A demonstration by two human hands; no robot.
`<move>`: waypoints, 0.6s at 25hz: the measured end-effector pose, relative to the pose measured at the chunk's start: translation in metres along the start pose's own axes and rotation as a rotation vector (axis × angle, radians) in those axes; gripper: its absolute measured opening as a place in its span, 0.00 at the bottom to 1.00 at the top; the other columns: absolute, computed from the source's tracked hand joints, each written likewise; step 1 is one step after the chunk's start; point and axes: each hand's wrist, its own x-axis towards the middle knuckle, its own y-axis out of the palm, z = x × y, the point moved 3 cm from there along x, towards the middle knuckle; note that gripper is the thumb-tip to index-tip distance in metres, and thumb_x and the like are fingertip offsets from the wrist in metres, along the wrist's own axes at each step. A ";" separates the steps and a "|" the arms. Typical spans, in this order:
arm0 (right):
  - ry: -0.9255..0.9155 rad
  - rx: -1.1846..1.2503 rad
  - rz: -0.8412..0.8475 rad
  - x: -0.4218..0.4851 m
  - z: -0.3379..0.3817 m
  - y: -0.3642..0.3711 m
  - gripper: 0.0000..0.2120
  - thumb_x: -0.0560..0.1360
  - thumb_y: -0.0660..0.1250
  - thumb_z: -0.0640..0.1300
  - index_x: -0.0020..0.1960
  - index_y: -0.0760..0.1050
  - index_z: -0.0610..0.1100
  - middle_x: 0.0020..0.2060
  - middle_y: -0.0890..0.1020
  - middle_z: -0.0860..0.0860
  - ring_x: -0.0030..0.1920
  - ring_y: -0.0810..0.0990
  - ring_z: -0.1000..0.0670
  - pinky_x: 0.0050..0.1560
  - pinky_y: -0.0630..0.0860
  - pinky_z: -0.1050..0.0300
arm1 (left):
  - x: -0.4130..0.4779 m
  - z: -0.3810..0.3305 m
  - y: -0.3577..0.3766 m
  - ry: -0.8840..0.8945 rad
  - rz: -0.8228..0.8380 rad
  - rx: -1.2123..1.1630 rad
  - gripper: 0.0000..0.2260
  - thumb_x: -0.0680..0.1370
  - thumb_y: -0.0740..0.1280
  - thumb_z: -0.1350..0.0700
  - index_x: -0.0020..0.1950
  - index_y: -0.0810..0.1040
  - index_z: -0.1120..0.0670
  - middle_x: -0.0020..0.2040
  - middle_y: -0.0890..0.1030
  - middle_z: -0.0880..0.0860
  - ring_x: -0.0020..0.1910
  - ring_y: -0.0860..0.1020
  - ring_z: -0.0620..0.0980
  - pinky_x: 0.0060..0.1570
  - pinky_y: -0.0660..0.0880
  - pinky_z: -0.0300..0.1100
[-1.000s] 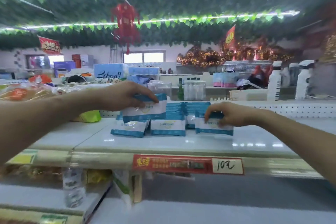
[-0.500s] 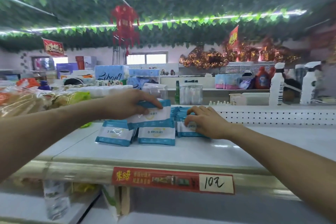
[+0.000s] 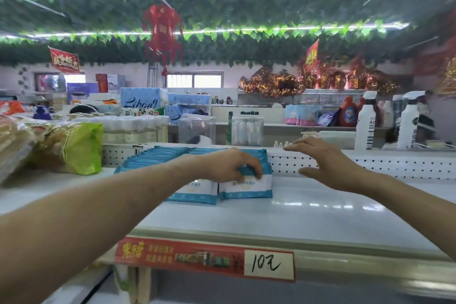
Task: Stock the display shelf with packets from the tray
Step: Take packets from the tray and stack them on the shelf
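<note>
Standing in rows on the white shelf (image 3: 320, 210), blue-and-white packets (image 3: 158, 158) are reaching back to the perforated rail (image 3: 291, 163), with a green bag (image 3: 74, 148) lying to their left. The left hand (image 3: 227, 164) is gripping the front right packet (image 3: 246, 189) by its top edge; the right hand (image 3: 325, 165) is hovering beside it, fingers spread and holding nothing

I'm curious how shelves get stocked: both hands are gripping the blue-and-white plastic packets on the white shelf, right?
Not quite. Only the left hand grips the blue-and-white plastic packets on the white shelf. The head view shows the right hand open beside them, holding nothing.
</note>
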 end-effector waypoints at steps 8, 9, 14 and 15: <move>-0.081 0.082 -0.152 0.006 0.016 -0.026 0.22 0.77 0.74 0.47 0.68 0.75 0.60 0.65 0.78 0.58 0.68 0.74 0.52 0.68 0.72 0.39 | 0.014 0.018 0.016 0.016 -0.098 0.104 0.14 0.81 0.70 0.58 0.64 0.82 0.42 0.66 0.70 0.46 0.65 0.65 0.44 0.69 0.64 0.42; -0.103 0.088 -0.149 0.010 0.028 -0.026 0.22 0.77 0.74 0.47 0.68 0.75 0.60 0.65 0.78 0.58 0.68 0.73 0.52 0.69 0.71 0.39 | 0.010 0.018 0.014 0.012 -0.101 0.125 0.15 0.81 0.69 0.57 0.64 0.82 0.42 0.67 0.70 0.47 0.67 0.65 0.45 0.69 0.63 0.43; -0.221 0.116 -0.102 0.047 0.110 -0.010 0.17 0.79 0.70 0.48 0.67 0.76 0.59 0.64 0.77 0.58 0.64 0.72 0.55 0.68 0.71 0.47 | -0.055 0.034 -0.015 -0.096 -0.237 0.124 0.13 0.83 0.67 0.54 0.66 0.80 0.44 0.64 0.77 0.47 0.62 0.71 0.46 0.65 0.68 0.45; -0.268 0.121 -0.072 0.057 0.134 -0.003 0.17 0.79 0.69 0.49 0.67 0.76 0.59 0.62 0.78 0.58 0.62 0.72 0.55 0.67 0.71 0.47 | -0.080 0.040 -0.022 -0.146 -0.272 0.123 0.12 0.83 0.67 0.53 0.66 0.80 0.45 0.63 0.78 0.47 0.60 0.72 0.45 0.63 0.68 0.44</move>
